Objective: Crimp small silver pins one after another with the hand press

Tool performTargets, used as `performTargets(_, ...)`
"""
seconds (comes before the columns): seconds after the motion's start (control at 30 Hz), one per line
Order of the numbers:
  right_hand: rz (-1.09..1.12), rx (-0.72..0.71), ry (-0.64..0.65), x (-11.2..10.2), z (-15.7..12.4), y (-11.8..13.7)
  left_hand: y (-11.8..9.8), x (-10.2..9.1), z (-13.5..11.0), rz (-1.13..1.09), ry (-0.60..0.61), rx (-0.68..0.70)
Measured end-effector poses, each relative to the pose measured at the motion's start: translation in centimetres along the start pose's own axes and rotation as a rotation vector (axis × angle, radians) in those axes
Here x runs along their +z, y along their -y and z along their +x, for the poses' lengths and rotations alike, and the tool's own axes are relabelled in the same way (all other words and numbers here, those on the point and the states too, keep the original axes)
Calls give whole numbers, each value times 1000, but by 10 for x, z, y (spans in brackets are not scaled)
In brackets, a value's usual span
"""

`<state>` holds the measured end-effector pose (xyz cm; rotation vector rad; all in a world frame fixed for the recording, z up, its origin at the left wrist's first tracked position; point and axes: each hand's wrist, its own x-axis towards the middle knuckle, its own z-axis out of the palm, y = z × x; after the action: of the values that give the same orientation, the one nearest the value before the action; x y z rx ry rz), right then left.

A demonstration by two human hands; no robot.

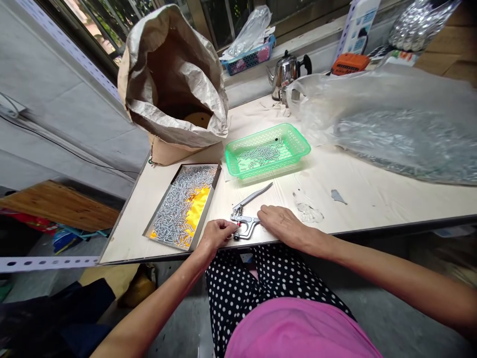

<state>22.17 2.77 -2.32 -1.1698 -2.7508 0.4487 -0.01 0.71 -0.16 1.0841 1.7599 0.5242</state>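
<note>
Snap pliers (248,227) lie on the table near its front edge, their handles spread apart. My right hand (281,223) is closed around the end of the lower handle. At the jaws, my left hand (215,235) has its thumb and fingertips pinched together; whatever is between them is too small to make out. A red spot shows on the jaw beside those fingertips. To the left of the pliers is a shallow tray (217,186) of many small silvery metal pieces over a yellow lining. Behind them, a green plastic basket (268,171) holds similar pieces.
A large paper sack (134,84) stands open at the back left. A clear plastic bag (402,124) of small pieces covers the table's right side. Along the back are a metal kettle (286,74), an orange box (350,63) and a blue basket (249,60) on the sill.
</note>
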Motion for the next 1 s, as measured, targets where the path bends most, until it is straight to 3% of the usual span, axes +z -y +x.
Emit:
performTargets(0.47,-65,-5,-9,11,2,-5,-2,-3,10,157,144,-19)
performTargets(0.73,-87,-20,-58,14,2,-5,0,7,3,-30,39,-114)
performTargets(1.0,-58,-28,-64,13,2,-5,-1,1,3,9,85,-131)
